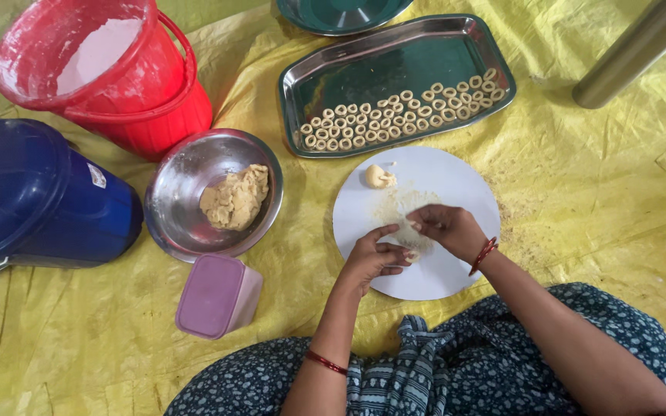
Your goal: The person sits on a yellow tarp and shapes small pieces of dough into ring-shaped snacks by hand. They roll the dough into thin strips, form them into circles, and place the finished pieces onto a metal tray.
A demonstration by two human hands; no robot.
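Seated person working dough on a white round board (456, 270), which serves as the landmark. Left hand (371, 258) and right hand (445, 229) meet over the board's middle, their fingers curled inward and nearly closed, pinching a small piece of dough (412, 245) between them; the piece is largely hidden by the fingertips, so its shape cannot be told with certainty. A pale dough lump (380, 177) lies on the board's far edge, apart from both hands. Just beyond the board rests a steel tray (395, 58) carrying rows of small dough rings (398, 112). To the board's left stands a steel bowl (186, 173) holding a mass of dough, with a purple lidded box (217, 296) near it on the person's side. Further left are a red bucket (148, 85) and a blue container (36, 196). All rest on a yellow sheet (595, 192) covering the floor. Nothing lies between hands and board.
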